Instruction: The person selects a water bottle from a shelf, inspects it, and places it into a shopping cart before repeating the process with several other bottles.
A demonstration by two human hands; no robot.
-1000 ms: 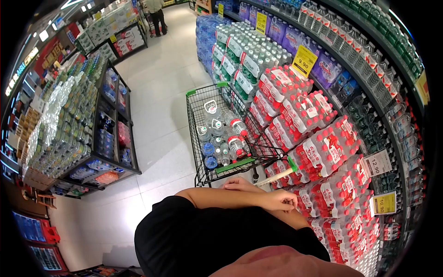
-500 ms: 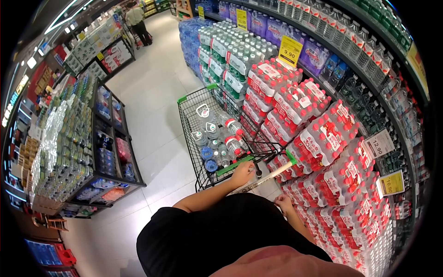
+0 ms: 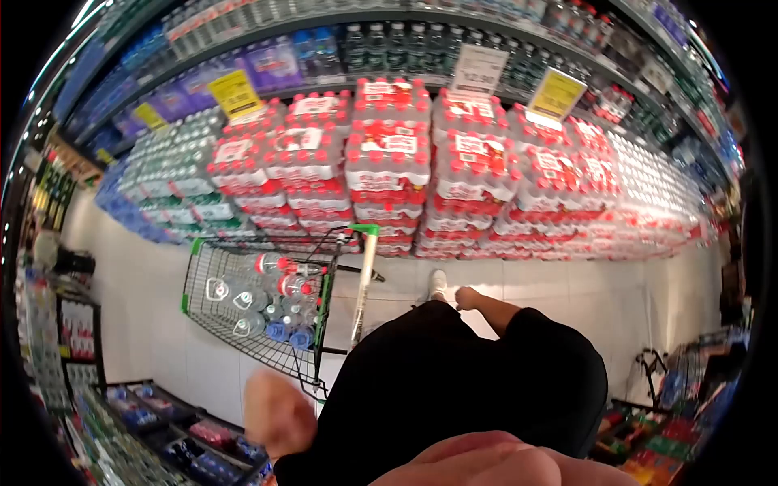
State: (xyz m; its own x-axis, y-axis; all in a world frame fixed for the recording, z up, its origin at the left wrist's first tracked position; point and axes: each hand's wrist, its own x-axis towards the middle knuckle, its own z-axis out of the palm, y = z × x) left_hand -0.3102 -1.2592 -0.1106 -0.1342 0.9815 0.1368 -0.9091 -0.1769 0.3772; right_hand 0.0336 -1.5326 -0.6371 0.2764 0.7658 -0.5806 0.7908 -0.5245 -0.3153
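Note:
My left hand (image 3: 279, 409) is smeared by motion at the lower left, apart from the cart, and its fingers cannot be made out. In front of my body, my right hand (image 3: 467, 298) hangs curled closed above the floor, with nothing visible in it. The shopping cart (image 3: 185, 303) stands to my left, its pale handle bar (image 3: 364, 292) close to my body and touched by neither hand. Inside lie red-labelled bottles (image 3: 293, 285), large clear jugs with carrying loops (image 3: 250, 300) and blue-capped bottles (image 3: 278, 332).
Shrink-wrapped packs of red-capped bottles (image 3: 387, 150) are stacked ahead, with green-labelled packs (image 3: 174, 178) to their left. Shelves of bottles (image 3: 397, 49) rise behind, bearing price signs (image 3: 235, 95). A display shelf (image 3: 174, 425) stands at lower left. My shoe (image 3: 438, 282) rests on the tiled floor.
My left hand has left the cart's handle end and swung back to the lower left. The view has turned right toward the stacked packs, so the cart now appears further left.

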